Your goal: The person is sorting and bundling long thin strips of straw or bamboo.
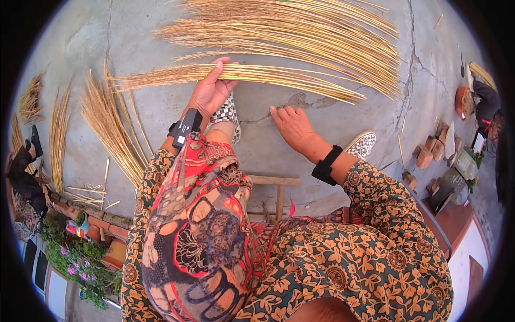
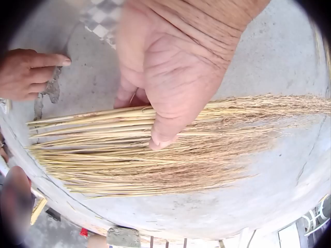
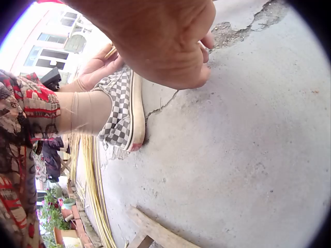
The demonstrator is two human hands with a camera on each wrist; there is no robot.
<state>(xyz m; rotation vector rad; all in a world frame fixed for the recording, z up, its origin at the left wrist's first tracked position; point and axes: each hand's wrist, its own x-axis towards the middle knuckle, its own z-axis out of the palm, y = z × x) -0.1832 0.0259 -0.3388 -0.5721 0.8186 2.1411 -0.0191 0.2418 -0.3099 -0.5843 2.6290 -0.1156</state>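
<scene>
My left hand [image 1: 212, 91] grips a thin bundle of dry stalks [image 1: 279, 75] near its middle, the feathery ends to the left and bare stems to the right. In the left wrist view, the thumb of the left hand [image 2: 170, 77] lies over the stalks [image 2: 98, 118]. My right hand [image 1: 294, 126] hangs over the concrete below the stem ends, apart from them, with nothing visible in it; in the right wrist view the fingers of this hand [image 3: 170, 46] are slightly bent. A wide spread of stalks [image 1: 322, 40] lies on the ground beyond the held bundle.
More stalk bundles [image 1: 110, 126] lie at the left. A wooden stool [image 1: 273, 181] stands between the legs. Checkered shoes [image 1: 360, 145] rest on cracked concrete. Bricks [image 1: 424, 156] are at the right, potted flowers [image 1: 80, 263] at the lower left, and dark-clothed people at both edges.
</scene>
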